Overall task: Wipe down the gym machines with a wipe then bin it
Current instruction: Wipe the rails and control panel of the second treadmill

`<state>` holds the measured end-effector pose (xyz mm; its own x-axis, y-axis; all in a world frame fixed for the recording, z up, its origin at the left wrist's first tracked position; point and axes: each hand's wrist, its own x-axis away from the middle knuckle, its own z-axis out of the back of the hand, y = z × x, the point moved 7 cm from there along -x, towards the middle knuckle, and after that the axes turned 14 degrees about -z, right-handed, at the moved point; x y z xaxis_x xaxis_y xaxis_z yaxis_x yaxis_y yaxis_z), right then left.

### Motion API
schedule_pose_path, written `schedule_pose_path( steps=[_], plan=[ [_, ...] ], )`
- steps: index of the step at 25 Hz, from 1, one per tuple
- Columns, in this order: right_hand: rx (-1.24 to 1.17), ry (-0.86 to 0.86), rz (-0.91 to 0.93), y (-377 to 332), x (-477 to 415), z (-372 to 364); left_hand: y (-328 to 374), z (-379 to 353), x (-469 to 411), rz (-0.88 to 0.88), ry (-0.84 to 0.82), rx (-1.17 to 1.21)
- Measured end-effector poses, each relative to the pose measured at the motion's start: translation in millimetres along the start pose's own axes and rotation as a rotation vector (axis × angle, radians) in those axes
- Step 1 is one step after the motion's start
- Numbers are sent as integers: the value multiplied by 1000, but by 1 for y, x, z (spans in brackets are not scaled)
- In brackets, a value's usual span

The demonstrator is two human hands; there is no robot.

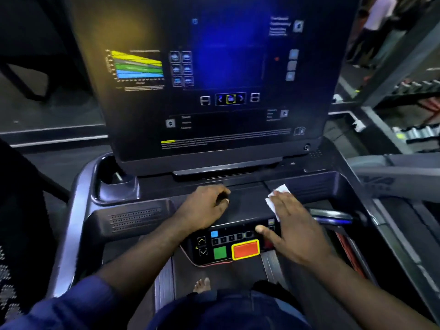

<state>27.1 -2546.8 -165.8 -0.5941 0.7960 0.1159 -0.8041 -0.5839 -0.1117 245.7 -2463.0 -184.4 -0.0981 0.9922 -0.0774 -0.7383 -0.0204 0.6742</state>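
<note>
I stand on a treadmill facing its dark console [221, 77], whose screen glows blue. A white wipe [277, 195] lies on the flat ledge below the console, and my right hand [292, 225] presses flat on it with straight fingers, the thumb reaching over the button panel [228, 246]. My left hand [204, 207] rests on the same ledge to the left, its fingers curled under and holding nothing. The panel has a green button, a red button framed in yellow, and a blue one.
A cup holder [114, 179] sits at the console's left, and a perforated grille [135, 219] lies below it. The right handrail [390, 172] runs off to the right. Dumbbell racks [419, 110] and a standing person [378, 27] are at the far right.
</note>
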Motion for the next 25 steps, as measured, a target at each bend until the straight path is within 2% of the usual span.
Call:
schedule_pose_path(
  steps=[1, 5, 9, 11, 13, 15, 18, 20, 22, 23, 24, 25],
  plan=[
    [-57, -2, -17, 1, -1, -3, 6, -10, -12, -35, -75, -18],
    [-133, -35, 245, -16, 12, -15, 47, -42, -54, -196, -209, 45],
    [-530, 210, 53, 39, -8, -4, 82, -61, -85, -277, -207, 92],
    [-586, 243, 161, 38, -2, -4, 98, -73, -101, -277, -201, 138],
    [-673, 204, 207, 48, -2, -1, 111, -85, -114, -275, -209, 150],
    [-724, 208, 91, 73, -7, 3, 123, -99, -125, -282, -235, 113],
    [-753, 103, -92, 112, -5, 5, 144, -124, -148, -280, -281, 59],
    [-984, 83, -318, 163, 11, 16, 165, -144, -163, -297, -338, 47],
    [-1399, 212, -678, 237, 43, 28, 192, -167, -175, -351, -400, 26],
    [-1472, 354, -821, 270, 64, 34, 201, -178, -180, -361, -435, 13],
    [-1362, 510, -915, 299, 84, 41, 209, -192, -185, -367, -479, -6],
    [-1144, 611, -966, 321, 101, 46, 216, -207, -189, -373, -533, -55]
  ],
)
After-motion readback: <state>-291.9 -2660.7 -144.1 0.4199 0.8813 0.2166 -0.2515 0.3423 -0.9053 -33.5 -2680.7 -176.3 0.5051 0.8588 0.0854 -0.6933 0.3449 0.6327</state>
